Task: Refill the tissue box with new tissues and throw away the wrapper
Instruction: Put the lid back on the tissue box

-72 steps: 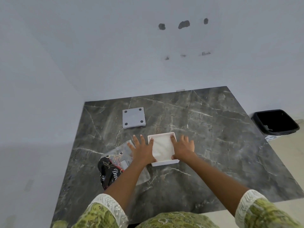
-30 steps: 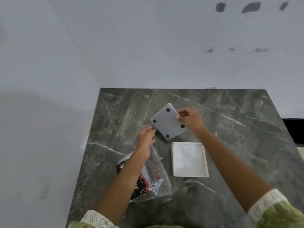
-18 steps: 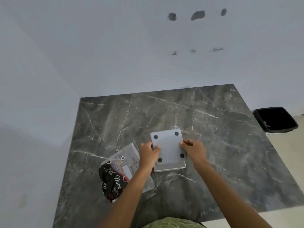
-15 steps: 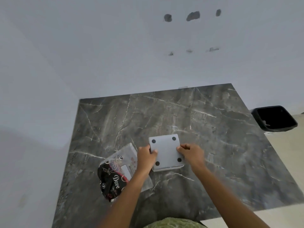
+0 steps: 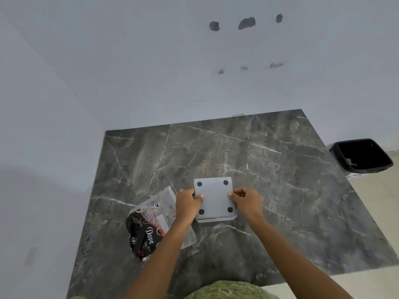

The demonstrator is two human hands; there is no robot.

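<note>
Tissue box at table centre, footed base panel up, square so no long axis; left hand pinches its 9 o'clock edge, right hand its 3 o'clock edge, equally near; wrapper at 8 o'clock, bin at 2 o'clock.

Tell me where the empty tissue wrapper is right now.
The crumpled clear-and-black plastic wrapper lies on the dark marble table, toward its left side, partly under the left forearm and just left of the grey square box.
</note>
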